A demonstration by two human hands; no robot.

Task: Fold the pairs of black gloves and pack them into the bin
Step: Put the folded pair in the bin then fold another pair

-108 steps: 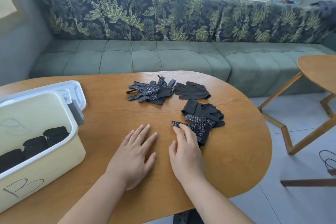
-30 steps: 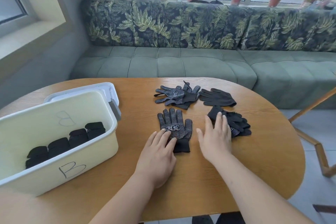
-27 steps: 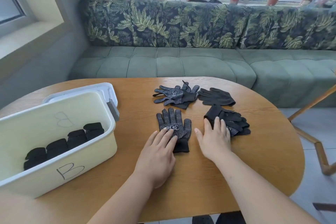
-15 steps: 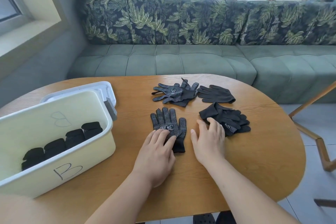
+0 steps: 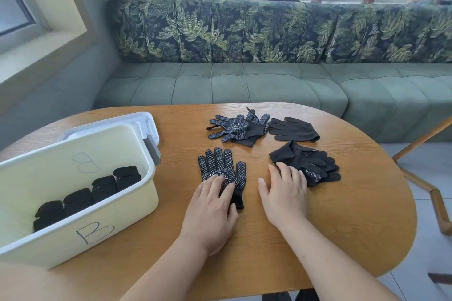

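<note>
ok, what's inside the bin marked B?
Four folded black glove bundles sit in a row inside the bin. Its near wall hides the floor behind it, so anything lower cannot be seen.

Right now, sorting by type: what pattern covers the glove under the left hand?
The glove is black with white dots; head view shows it best.

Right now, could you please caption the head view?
Left hand rests on a dotted glove, right hand touches a glove pile; folded pairs in bin.
</note>
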